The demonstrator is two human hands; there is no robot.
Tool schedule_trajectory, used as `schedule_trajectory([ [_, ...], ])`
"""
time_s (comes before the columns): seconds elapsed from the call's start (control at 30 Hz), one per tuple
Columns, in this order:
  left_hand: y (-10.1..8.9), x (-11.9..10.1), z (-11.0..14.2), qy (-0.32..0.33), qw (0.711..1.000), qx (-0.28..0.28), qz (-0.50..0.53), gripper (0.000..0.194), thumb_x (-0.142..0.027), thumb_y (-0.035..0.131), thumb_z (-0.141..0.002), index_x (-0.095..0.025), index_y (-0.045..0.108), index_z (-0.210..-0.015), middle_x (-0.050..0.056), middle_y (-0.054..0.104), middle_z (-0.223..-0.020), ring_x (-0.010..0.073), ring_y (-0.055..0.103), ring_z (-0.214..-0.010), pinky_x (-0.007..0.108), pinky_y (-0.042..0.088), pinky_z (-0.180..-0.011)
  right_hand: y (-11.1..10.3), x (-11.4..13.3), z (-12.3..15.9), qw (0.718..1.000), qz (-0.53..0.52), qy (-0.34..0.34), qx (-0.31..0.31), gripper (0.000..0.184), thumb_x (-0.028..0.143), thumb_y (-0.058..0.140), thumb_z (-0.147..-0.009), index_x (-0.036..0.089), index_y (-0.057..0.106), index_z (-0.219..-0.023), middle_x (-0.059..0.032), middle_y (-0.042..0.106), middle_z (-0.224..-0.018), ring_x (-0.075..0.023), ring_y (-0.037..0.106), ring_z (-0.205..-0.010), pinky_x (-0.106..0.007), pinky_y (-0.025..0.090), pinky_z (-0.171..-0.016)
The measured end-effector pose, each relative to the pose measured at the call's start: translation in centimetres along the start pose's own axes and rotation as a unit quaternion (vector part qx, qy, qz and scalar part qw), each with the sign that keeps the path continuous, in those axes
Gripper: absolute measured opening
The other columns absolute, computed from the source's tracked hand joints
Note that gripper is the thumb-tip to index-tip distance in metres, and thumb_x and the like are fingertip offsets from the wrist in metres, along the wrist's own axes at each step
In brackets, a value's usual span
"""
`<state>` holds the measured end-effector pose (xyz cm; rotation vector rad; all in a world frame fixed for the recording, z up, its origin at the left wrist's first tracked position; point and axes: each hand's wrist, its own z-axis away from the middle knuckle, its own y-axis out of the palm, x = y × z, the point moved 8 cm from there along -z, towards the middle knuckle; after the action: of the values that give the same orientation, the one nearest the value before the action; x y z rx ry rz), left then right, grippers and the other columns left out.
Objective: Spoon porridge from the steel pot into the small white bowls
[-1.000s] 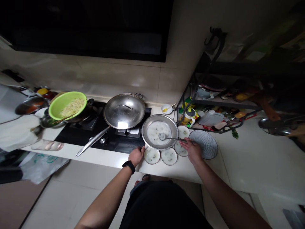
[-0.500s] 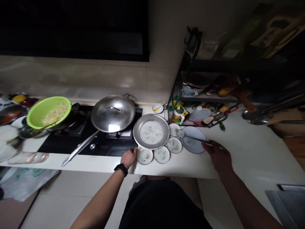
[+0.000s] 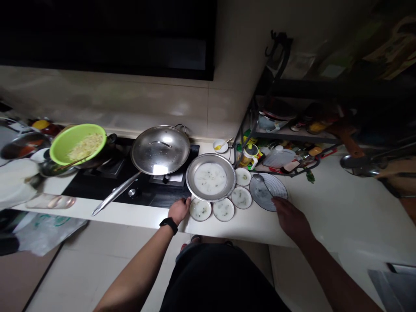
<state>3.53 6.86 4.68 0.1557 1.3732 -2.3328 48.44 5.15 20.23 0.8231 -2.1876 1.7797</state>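
White kitchen countertop (image 3: 328, 212), 4 small white plates (image 3: 223, 209), striped plate (image 3: 268, 192), wide steel dish (image 3: 188, 180), black hob (image 3: 162, 200)

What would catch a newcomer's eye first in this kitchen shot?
The lime-green bowl of noodles stands out at the left of the black hob, beside a lidded steel pan. At the hob's right end lies a wide steel dish of milky liquid, with the left hand at its edge. To its right, small plates curve towards a striped plate holding a ladle, near the right hand.
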Motion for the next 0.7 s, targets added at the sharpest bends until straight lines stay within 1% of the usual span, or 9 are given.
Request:
schedule_trajectory([
  [0.1, 0.1, 0.1, 0.0, -0.005, 1.000, 0.004, 0.008, 0.062, -0.058, 0.024, -0.104, -0.016, 0.070, -0.103, 0.018, 0.078, -0.105, 0.0273, 0.073, -0.106, 0.033, 0.049, -0.087, 1.9, 3.9, -2.6, 0.999, -0.028, -0.028, -0.006, 0.032, 0.030, 0.046, -0.099, 0.026, 0.073, -0.117, -0.0081, 0.073, -0.123, -0.0245, 0.069, -0.113, -0.041, 0.055, -0.102],
  [0.2, 0.1, 0.2, 0.0, -0.010, 1.000, 0.004, 0.011, 0.063, -0.059, 0.024, -0.103, -0.015, 0.070, -0.104, 0.019, 0.078, -0.103, 0.0278, 0.073, -0.105, 0.033, 0.049, -0.086, 5.3, 6.4, -5.6, 0.994, -0.108, -0.019, -0.011, 0.032, 0.034, 0.045, -0.101, 0.025, 0.073, -0.112, -0.0091, 0.075, -0.116, -0.0242, 0.070, -0.111, -0.041, 0.055, -0.101],
  [0.3, 0.1, 0.2, 0.1, -0.011, 1.000, 0.002, 0.014, 0.062, -0.058, 0.025, -0.103, -0.015, 0.070, -0.105, 0.020, 0.077, -0.104, 0.0287, 0.073, -0.105, 0.034, 0.049, -0.085, 9.5, 7.2, -7.5, 0.983, -0.183, 0.014, 0.010, 0.033, 0.042, 0.047, -0.100, 0.023, 0.073, -0.102, -0.0111, 0.077, -0.107, -0.0261, 0.072, -0.104, -0.043, 0.057, -0.095],
  [0.37, 0.0, 0.2, 0.1, -0.009, 1.000, 0.003, 0.015, 0.062, -0.057, 0.025, -0.104, -0.014, 0.070, -0.105, 0.020, 0.077, -0.105, 0.0291, 0.073, -0.105, 0.034, 0.049, -0.085, 12.0, 6.1, -7.7, 0.966, -0.242, 0.093, 0.014, 0.035, 0.050, 0.052, -0.096, 0.022, 0.072, -0.100, -0.0113, 0.078, -0.097, -0.0272, 0.075, -0.093, -0.044, 0.060, -0.088],
  [0.43, -0.2, 0.2, 0.2, -0.008, 1.000, 0.002, 0.018, 0.063, -0.056, 0.025, -0.104, -0.014, 0.071, -0.104, 0.020, 0.077, -0.105, 0.0291, 0.072, -0.105, 0.034, 0.049, -0.085, 13.9, 4.3, -6.9, 0.926, -0.317, 0.205, -0.007, 0.038, 0.056, 0.058, -0.091, 0.021, 0.070, -0.099, -0.0101, 0.078, -0.087, -0.0280, 0.077, -0.081, -0.044, 0.063, -0.080],
  [0.53, -0.4, 0.2, 0.3, -0.010, 1.000, 0.001, 0.024, 0.063, -0.057, 0.025, -0.103, -0.015, 0.072, -0.102, 0.019, 0.077, -0.105, 0.0291, 0.072, -0.105, 0.034, 0.049, -0.085, 15.9, 2.2, -5.2, 0.835, -0.433, 0.336, -0.047, 0.039, 0.057, 0.070, -0.082, 0.020, 0.068, -0.093, -0.0083, 0.078, -0.080, -0.0288, 0.078, -0.075, -0.044, 0.065, -0.074],
  [0.6, -0.4, 0.2, 0.3, -0.010, 1.000, 0.001, 0.028, 0.063, -0.057, 0.025, -0.103, -0.015, 0.072, -0.104, 0.018, 0.078, -0.105, 0.0290, 0.072, -0.105, 0.034, 0.049, -0.085, 16.7, 1.7, -4.4, 0.784, -0.491, 0.374, -0.060, 0.038, 0.054, 0.078, -0.076, 0.020, 0.067, -0.088, -0.0074, 0.077, -0.078, -0.0288, 0.078, -0.073, -0.044, 0.065, -0.074],
  [0.63, -0.4, 0.2, 0.3, -0.010, 1.000, 0.001, 0.029, 0.063, -0.058, 0.025, -0.103, -0.015, 0.072, -0.104, 0.018, 0.078, -0.104, 0.0289, 0.072, -0.104, 0.034, 0.049, -0.085, 16.9, 1.7, -4.2, 0.767, -0.513, 0.381, -0.060, 0.038, 0.053, 0.080, -0.073, 0.020, 0.067, -0.086, -0.0068, 0.076, -0.076, -0.0287, 0.078, -0.073, -0.045, 0.065, -0.075],
  [0.7, -0.4, 0.3, 0.3, -0.009, 0.999, 0.000, 0.031, 0.062, -0.058, 0.025, -0.103, -0.015, 0.071, -0.105, 0.018, 0.078, -0.105, 0.0285, 0.073, -0.104, 0.034, 0.049, -0.085, 17.0, 1.7, -4.0, 0.745, -0.542, 0.384, -0.061, 0.037, 0.052, 0.083, -0.071, 0.021, 0.067, -0.084, -0.0056, 0.076, -0.074, -0.0286, 0.078, -0.073, -0.048, 0.065, -0.078],
])
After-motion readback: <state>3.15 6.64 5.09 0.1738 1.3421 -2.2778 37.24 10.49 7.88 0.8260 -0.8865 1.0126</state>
